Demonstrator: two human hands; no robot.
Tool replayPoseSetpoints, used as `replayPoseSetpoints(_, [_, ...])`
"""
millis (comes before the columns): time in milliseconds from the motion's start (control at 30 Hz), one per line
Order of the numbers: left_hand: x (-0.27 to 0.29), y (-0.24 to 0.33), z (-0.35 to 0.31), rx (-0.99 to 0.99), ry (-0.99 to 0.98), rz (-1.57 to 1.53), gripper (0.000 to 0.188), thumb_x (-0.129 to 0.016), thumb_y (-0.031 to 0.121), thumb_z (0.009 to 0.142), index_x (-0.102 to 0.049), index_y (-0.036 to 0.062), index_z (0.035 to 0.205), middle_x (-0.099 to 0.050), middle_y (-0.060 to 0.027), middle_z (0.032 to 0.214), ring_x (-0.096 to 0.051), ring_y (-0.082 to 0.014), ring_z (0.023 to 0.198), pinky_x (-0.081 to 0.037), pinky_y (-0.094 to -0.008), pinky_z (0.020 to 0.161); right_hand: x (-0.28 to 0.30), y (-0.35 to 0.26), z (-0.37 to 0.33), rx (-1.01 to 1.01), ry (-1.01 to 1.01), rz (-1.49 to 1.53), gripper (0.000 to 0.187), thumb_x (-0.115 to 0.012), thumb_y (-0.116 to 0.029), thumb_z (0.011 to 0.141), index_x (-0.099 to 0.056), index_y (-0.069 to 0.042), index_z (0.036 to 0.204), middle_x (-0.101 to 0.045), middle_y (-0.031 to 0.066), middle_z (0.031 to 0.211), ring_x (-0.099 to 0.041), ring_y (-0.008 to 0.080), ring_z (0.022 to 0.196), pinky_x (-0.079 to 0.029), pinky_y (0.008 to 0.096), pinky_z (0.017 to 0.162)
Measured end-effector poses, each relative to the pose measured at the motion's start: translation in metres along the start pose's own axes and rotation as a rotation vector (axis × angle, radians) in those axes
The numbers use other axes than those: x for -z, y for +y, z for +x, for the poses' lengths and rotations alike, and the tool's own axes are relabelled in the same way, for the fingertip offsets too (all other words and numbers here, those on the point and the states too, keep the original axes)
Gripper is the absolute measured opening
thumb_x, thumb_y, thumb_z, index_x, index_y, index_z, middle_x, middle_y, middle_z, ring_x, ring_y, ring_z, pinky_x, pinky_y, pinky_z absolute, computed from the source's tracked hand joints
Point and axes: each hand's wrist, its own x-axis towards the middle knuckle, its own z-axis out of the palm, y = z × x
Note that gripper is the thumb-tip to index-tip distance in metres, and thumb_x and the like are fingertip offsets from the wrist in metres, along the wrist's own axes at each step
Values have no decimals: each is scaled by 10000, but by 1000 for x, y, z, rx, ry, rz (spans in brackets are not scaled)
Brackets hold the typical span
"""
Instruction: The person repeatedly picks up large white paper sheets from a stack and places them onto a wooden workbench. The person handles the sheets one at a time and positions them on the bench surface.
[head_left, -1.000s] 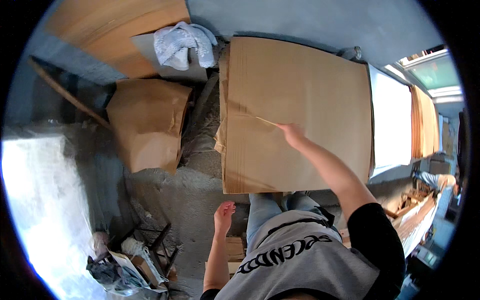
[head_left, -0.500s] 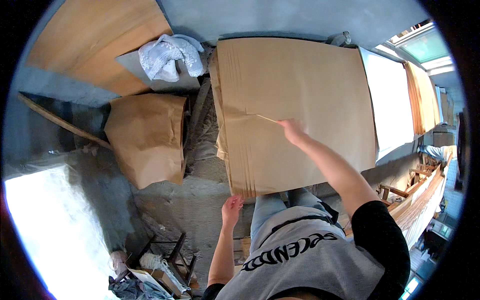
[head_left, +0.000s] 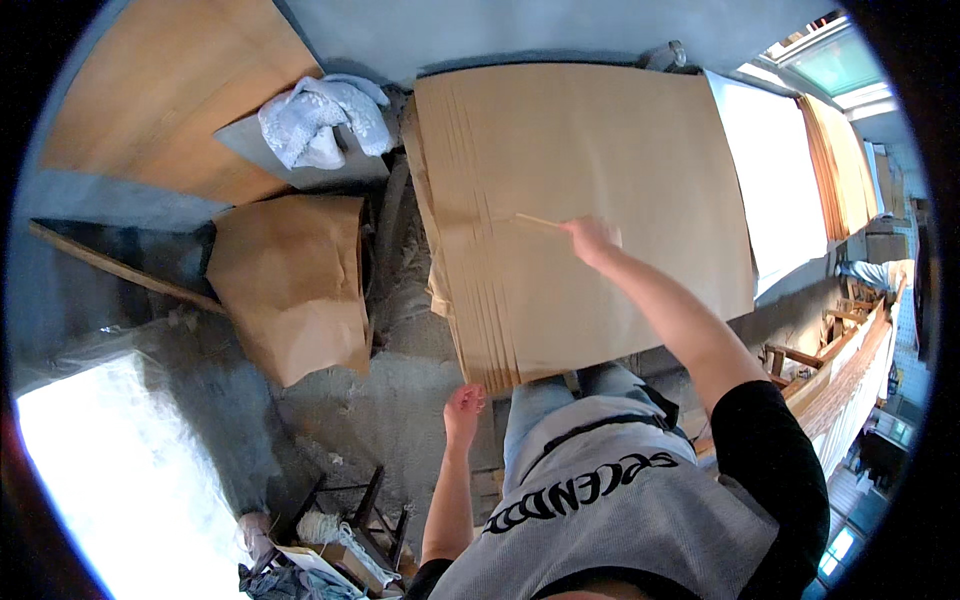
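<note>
A stack of large brown paper sheets (head_left: 620,150) lies in front of me, its left edges fanned out in narrow steps. Above the middle of the stack, my right hand (head_left: 593,242) is closed round one end of a thin, pale stick (head_left: 538,220). The stick's free tip points left, toward the stepped edges. My left hand (head_left: 464,408) is at the near left corner of the stack, its fingers curled together. Whether they pinch a sheet edge is too small to tell.
Left of the stack, a folded brown paper bundle (head_left: 290,270) stands near a white patterned cloth (head_left: 325,120). White sheets (head_left: 770,180) lie to the right. A dark metal frame (head_left: 375,500) with clutter stands at lower left, and wooden pieces (head_left: 850,340) at right.
The view has shifted slightly. The right hand, still with the stick, has lifted its tip a little to the right along the sheets. The left hand has come slightly away from the corner.
</note>
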Motion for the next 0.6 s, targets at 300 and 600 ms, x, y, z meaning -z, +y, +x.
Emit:
replayPoseSetpoints(300, [-30, 32, 16, 24, -103, -222, 159, -501, 167, 871, -548, 19, 907, -569, -27, 767, -535, -91, 670, -449, -211, 604, -25, -76, -14, 184, 78, -390, 343, -427, -78, 813, -589, -246, 1064, -615, 100, 850, -603, 253, 738, -488, 375, 623])
replayPoseSetpoints(600, [-54, 47, 72, 17, 0, -414, 152, -503, 199, 873, -519, 53, 910, -533, -2, 813, -520, -80, 721, -440, -216, 641, 6, -73, -42, 105, 105, -366, 347, -454, -66, 770, -603, -232, 1035, -617, 104, 858, -599, 276, 738, -479, 393, 602])
